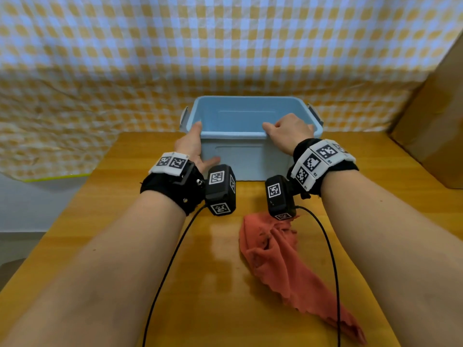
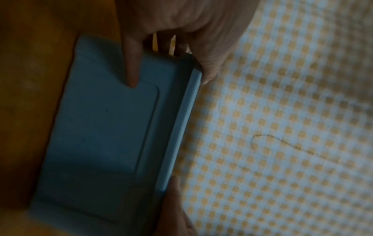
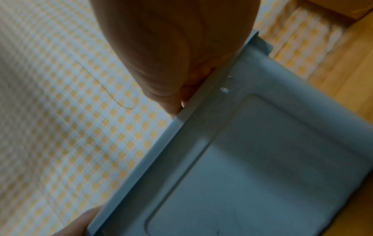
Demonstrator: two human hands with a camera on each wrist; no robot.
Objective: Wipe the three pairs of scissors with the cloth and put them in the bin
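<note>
A light blue plastic bin stands at the far edge of the wooden table. My left hand grips its near left corner, thumb flat on the front wall and fingers over the rim. My right hand grips the near rim towards the right, fingers curled over it. The left wrist view shows my left thumb on the bin wall. In the right wrist view my right hand sits on the bin rim. An orange-red cloth lies crumpled on the table below my right wrist. No scissors show in any view.
A cardboard box stands at the right edge of the table. A yellow and white checked sheet hangs behind the bin and drapes down at the left. Black wrist-camera cables trail over the table towards me.
</note>
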